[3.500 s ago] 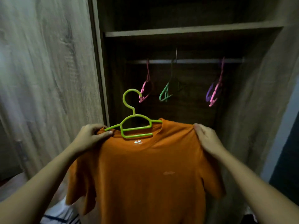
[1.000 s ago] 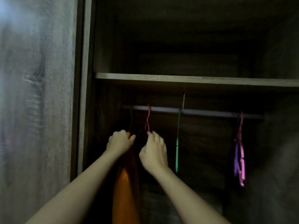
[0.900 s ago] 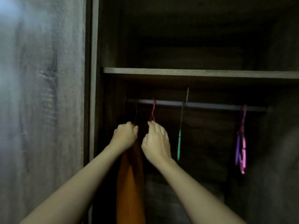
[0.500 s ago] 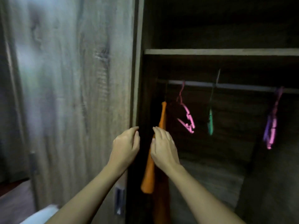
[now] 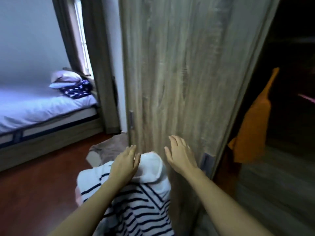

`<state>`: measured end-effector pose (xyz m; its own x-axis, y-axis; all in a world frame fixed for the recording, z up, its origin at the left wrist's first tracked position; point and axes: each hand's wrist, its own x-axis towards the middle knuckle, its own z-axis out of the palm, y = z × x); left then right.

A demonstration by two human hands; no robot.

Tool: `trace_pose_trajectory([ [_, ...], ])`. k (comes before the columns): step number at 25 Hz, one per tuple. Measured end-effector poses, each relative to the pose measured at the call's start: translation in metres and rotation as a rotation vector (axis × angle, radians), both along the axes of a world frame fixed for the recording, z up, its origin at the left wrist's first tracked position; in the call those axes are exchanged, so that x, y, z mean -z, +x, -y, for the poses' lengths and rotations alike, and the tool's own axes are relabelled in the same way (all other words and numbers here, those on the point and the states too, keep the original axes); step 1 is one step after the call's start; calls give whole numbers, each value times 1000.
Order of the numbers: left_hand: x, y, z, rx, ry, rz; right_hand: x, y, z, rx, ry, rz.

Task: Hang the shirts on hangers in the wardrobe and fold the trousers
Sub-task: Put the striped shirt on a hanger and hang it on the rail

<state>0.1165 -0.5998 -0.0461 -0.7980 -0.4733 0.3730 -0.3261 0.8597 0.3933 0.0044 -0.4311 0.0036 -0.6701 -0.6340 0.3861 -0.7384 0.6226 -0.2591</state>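
Observation:
The orange shirt [image 5: 252,126] hangs inside the dark wardrobe at the right, seen edge-on. Below me lies a pile of clothes topped by a white shirt with dark stripes [image 5: 136,205] and a white collar or hood [image 5: 150,165]. My left hand [image 5: 125,163] hovers over the pile with fingers extended, at or just above the white cloth. My right hand [image 5: 179,155] is held out flat and empty in front of the wardrobe door [image 5: 184,74], just right of the pile. A brown garment [image 5: 109,149] lies behind the striped shirt.
The wardrobe's wooden door stands straight ahead, its opening to the right. A bed [image 5: 42,113] with pillows [image 5: 65,79] and a dark patterned cloth [image 5: 76,90] fills the left. A red-brown floor [image 5: 37,188] stretches between bed and pile.
Both hands have left the hung orange shirt and dropped toward the clothes pile. My view has swung left and down, away from the rail.

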Motion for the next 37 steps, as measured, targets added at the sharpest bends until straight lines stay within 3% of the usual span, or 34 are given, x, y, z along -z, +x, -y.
trace_pose_trajectory([
  [6, 70, 58, 44, -58, -99, 348, 45, 12, 49, 76, 163, 318],
  [10, 78, 56, 42, -91, -137, 341, 65, 8, 53, 206, 90, 550],
  [15, 74, 58, 41, -65, -131, 355, 56, -2, 52, 155, 161, 366],
  [20, 36, 39, 34, -66, 99, 47, 14, 6, 58, 69, 50, 241],
  [23, -22, 5, 31, 128, 122, -102, -37, 21, 49, -77, -90, 121],
  [25, -63, -18, 24, 312, 129, -88, -76, 26, 30, -129, -189, 3],
  [28, -102, -35, -2, 457, 178, -74, -122, 17, -21, -17, -254, -132],
  [32, -99, -51, -42, 612, 145, -18, -158, 4, -113, 247, -273, -212],
  [37, -127, -86, -85, 791, 191, -124, -192, 1, -223, 525, -195, -263],
])
